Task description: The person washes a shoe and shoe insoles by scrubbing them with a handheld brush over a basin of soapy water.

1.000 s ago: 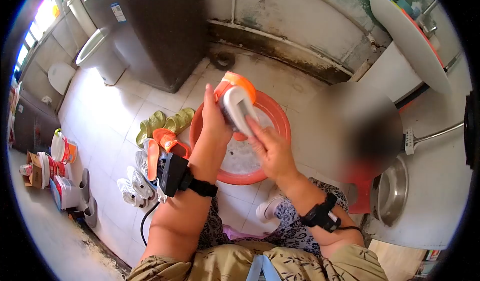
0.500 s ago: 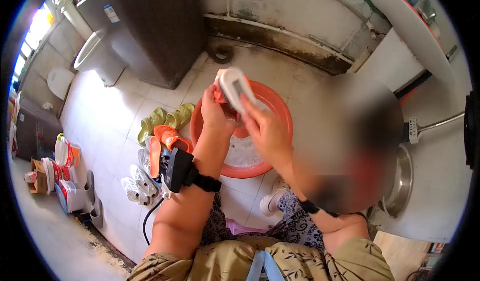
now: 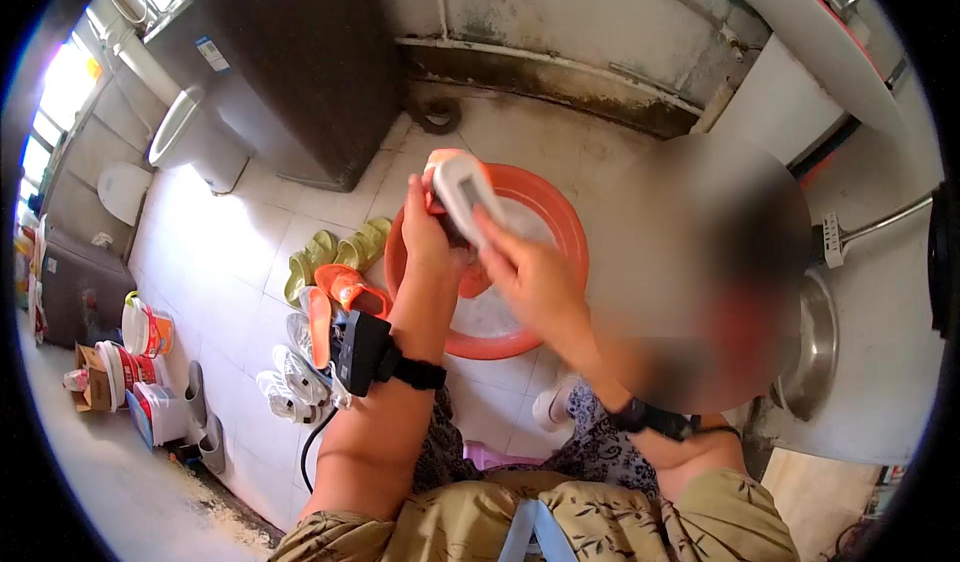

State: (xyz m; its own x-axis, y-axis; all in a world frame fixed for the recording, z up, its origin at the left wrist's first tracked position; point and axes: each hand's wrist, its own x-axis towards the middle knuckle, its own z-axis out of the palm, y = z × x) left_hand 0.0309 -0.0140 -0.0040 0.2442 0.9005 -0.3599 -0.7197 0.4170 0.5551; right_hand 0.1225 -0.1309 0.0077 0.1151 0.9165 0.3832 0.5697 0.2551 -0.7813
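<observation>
- While the left hand (image 3: 428, 244) props up an orange item (image 3: 462, 153) near the middle of the frame, the right hand (image 3: 530, 277) holds a white brush (image 3: 458, 184) against or just over its near side.
- The brush lies up and to the left of the right hand, its long axis slanting from upper left to lower right, its pale back toward the camera; the orange item sits behind it, and its axis is too covered to judge.
- Of the two hands, the left is nearer to the orange item and seems to grasp it from the left, thumb or fingers pointing up the frame; the wrapped side is hidden.
- The right hand is clenched round the lower end of the brush, fingers leading up and left, its forearm slanting in from the lower right. The left forearm rises steeply from the bottom of the frame.
- Both hands and the orange item are above the left part of a red basin (image 3: 574, 232) holding foamy water (image 3: 500, 314). Blur and overlap leave it unclear whether the bristles touch.
- Left of the basin, green sandals (image 3: 312, 260), an orange shoe (image 3: 352, 287) and white shoes (image 3: 290, 377) stand on the tiled floor (image 3: 235, 292).
</observation>
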